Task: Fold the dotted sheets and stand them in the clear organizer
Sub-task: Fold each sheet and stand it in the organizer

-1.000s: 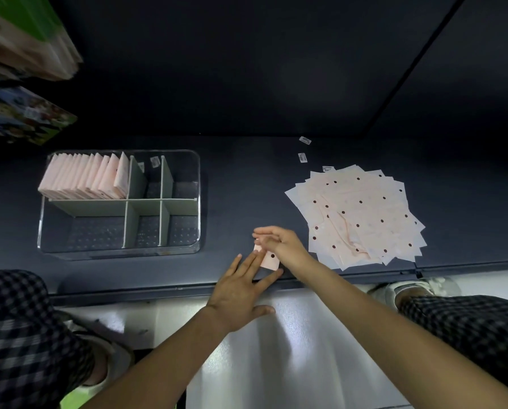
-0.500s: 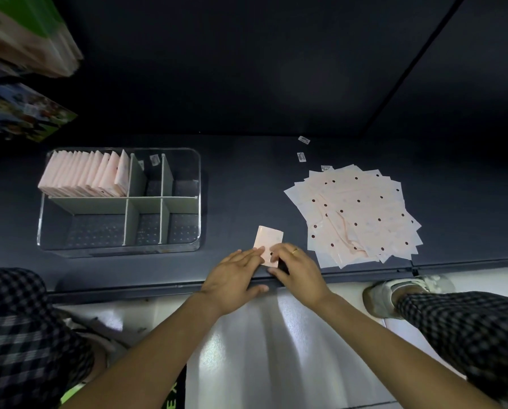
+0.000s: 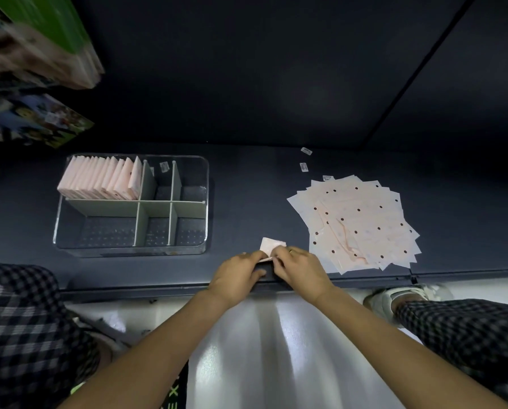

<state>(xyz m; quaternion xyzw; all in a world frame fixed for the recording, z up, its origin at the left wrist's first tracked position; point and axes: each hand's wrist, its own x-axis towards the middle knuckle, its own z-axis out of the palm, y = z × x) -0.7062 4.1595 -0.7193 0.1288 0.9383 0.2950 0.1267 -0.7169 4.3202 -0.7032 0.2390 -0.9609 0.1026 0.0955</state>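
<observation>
A small folded pink sheet (image 3: 270, 245) lies on the dark shelf near its front edge. My left hand (image 3: 238, 276) and my right hand (image 3: 301, 267) meet at its near edge and pinch it between their fingertips; the near part of the sheet is hidden under them. A fanned pile of flat pink dotted sheets (image 3: 357, 224) lies to the right. The clear organizer (image 3: 70, 249) stands to the left, with several folded sheets (image 3: 99, 180) upright in its back left compartment.
The organizer's other compartments, split by pale green dividers (image 3: 142, 221), hold nothing but one small label. Small white labels (image 3: 304, 166) lie behind the pile. Boxes (image 3: 37, 45) hang over the far left. My checkered knees flank the shelf's front edge (image 3: 158, 289).
The folded sheet has turned and grown smaller under my fingers. My left hand went from lying flat beside it to pinching it, and both hands have drawn close together at its near edge.
</observation>
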